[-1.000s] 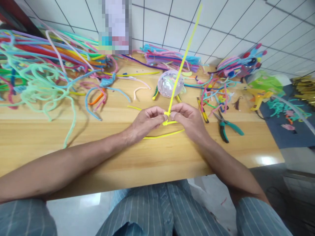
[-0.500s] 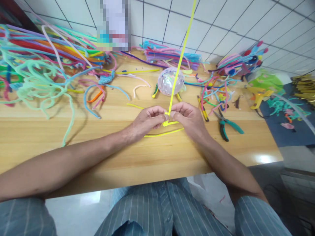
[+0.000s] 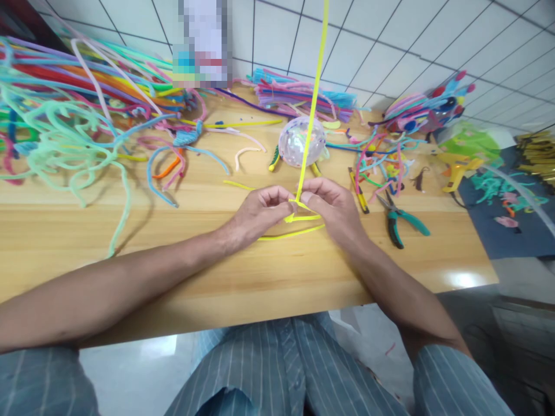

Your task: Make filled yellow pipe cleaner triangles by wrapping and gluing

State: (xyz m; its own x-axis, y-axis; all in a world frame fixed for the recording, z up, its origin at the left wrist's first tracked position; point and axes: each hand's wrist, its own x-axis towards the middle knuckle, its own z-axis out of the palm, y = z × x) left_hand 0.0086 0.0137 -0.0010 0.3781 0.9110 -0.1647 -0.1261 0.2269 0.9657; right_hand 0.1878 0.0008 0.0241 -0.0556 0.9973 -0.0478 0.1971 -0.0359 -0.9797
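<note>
Near the middle of the wooden table, my left hand [image 3: 263, 215] pinches a bent yellow pipe cleaner [image 3: 315, 98] at its small folded part. My right hand [image 3: 332, 209] grips the same piece from the other side, thumb and fingers together. One long end rises from between the hands past the top of the view. The fingertips partly hide the folds. Another yellow strip [image 3: 290, 236] lies on the table just below the hands. Behind them sits a clear round ball [image 3: 302, 142].
Pliers [image 3: 401, 222] and a yellow cutter [image 3: 358, 190] lie right of my right hand. Farther right is a yellow glue gun [image 3: 458, 171]. Mint-green pipe cleaners [image 3: 73, 144] tangle at the left; a pink and blue bundle [image 3: 303, 98] lies by the tiled wall.
The upright yellow end has tilted left at its top. The fold between my hands has opened slightly, and my right thumb has shifted a little.
</note>
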